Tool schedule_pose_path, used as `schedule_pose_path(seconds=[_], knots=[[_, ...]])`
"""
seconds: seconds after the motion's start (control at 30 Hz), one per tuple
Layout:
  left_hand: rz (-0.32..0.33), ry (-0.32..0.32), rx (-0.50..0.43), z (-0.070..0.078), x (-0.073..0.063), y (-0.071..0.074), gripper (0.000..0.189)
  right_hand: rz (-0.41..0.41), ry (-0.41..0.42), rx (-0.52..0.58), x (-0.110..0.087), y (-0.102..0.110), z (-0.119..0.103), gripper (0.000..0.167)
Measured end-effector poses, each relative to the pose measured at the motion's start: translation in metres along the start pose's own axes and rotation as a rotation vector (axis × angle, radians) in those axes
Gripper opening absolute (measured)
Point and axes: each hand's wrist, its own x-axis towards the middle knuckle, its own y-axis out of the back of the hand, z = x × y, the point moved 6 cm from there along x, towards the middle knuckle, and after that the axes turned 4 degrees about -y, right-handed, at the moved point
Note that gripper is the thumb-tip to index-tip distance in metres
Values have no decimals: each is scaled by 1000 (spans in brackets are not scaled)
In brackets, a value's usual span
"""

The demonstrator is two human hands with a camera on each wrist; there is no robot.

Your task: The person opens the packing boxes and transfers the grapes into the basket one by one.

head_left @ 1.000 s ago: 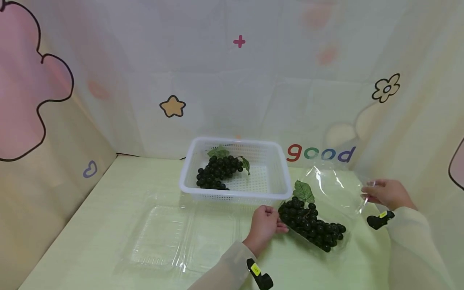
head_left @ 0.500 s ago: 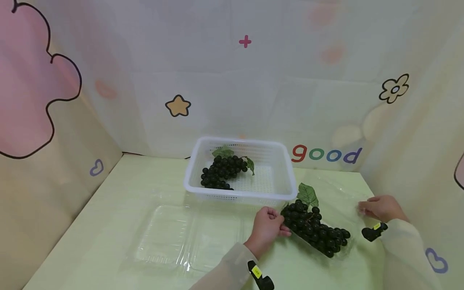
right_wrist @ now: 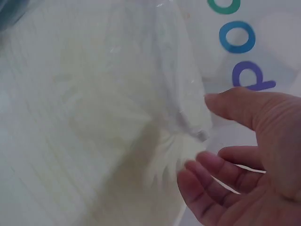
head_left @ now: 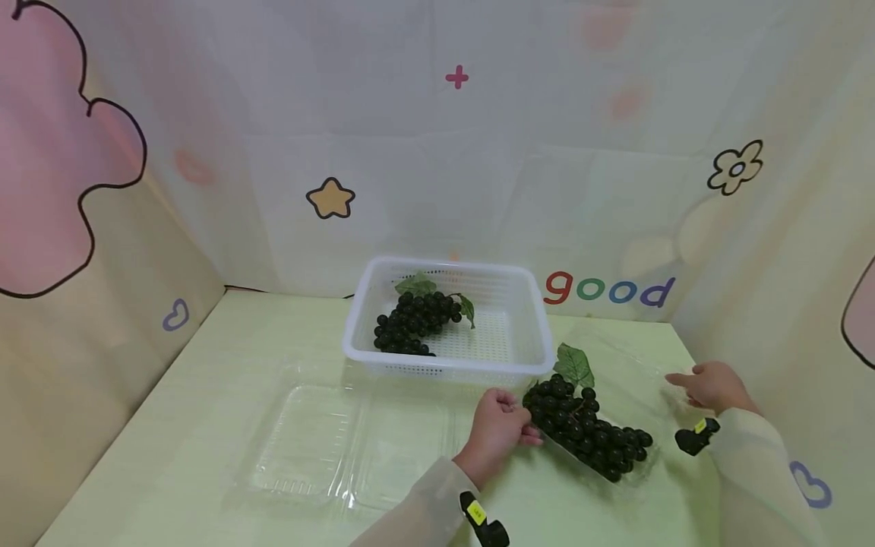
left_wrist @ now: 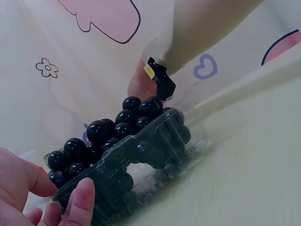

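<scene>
A bunch of dark grapes (head_left: 588, 429) with a green leaf (head_left: 574, 366) lies in a clear plastic clamshell box (left_wrist: 136, 162) right of the basket. My left hand (head_left: 495, 437) pinches the near left rim of this box, thumb on the grape side and fingers outside, as the left wrist view shows. Its transparent lid (right_wrist: 174, 80) is folded back to the far right, faint in the head view. Beside the lid's outer edge is my right hand (head_left: 714, 387). Thumb and fingers stand apart there, with the lid's corner near the gap between them.
A white perforated basket (head_left: 444, 368) at the back middle holds another grape bunch (head_left: 417, 315) with leaves. Left of my left hand, a second clear clamshell box (head_left: 301, 437) lies spread on the pale table (head_left: 178, 433). A printed curtain (head_left: 383, 114) encloses the back and sides.
The lid, raised in my right hand a second ago, has dropped back toward the table. My right hand has loosened and moved slightly lower and left. The left hand keeps its grip.
</scene>
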Motion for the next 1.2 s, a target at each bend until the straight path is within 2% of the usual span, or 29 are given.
schedule_pose_path(seconds=[0.1,0.2,0.3,0.43,0.57,0.7,0.8,0.97,1.2], knots=[[6,38,-21,-3,-5,-1,32,58,71,-106,-7,6,-17,94],[-5,74,-40,-4,-15,-5,33,77,152,-150,-16,7,-39,88],[-18,93,-50,-5,-26,-11,32,0,254,-104,-26,-2,-65,76],[-42,133,-68,-7,-39,-22,27,-162,377,-52,-39,-22,-96,60],[-87,180,-58,-13,-44,-31,20,-238,421,-69,-44,-36,-115,54],[-129,185,9,-17,-45,-37,11,-255,386,-114,-40,-45,-121,54],[-151,188,44,-20,-45,-42,11,-269,345,-144,-35,-48,-121,52],[-142,205,74,-24,-42,-47,18,-263,309,-180,-31,-51,-120,44],[-127,221,137,-30,-43,-44,25,-258,272,-191,-33,-59,-115,39]])
